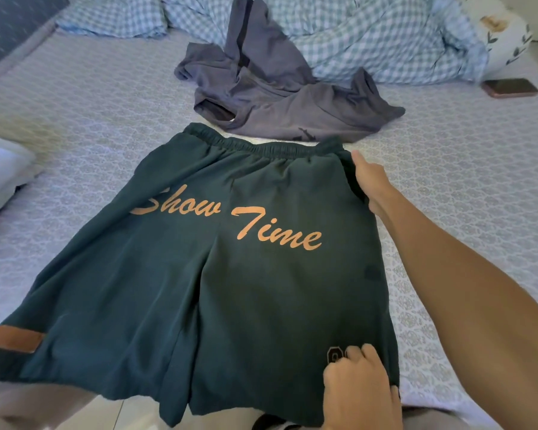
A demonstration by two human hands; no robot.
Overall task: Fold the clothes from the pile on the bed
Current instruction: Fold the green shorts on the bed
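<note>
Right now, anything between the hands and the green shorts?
No. Both hands already grip the green shorts: right hand at the waistband side, left hand at the hem corner. Nothing lies on the shorts.

Dark green shorts [230,259] with orange "Show Time" lettering lie spread flat across the centre of the frame on a patterned bed sheet [448,187], waistband toward the top. The right hand [370,181], its arm reaching in from the right edge, grips the shorts' right side just below the waistband. The left hand [361,389], at the bottom of the frame, pinches the hem of the right leg. Above the shorts lies a crumpled grey garment [277,97], touching a checked blue duvet [385,41] at the top. A phone [510,87] rests at the upper right.
</note>
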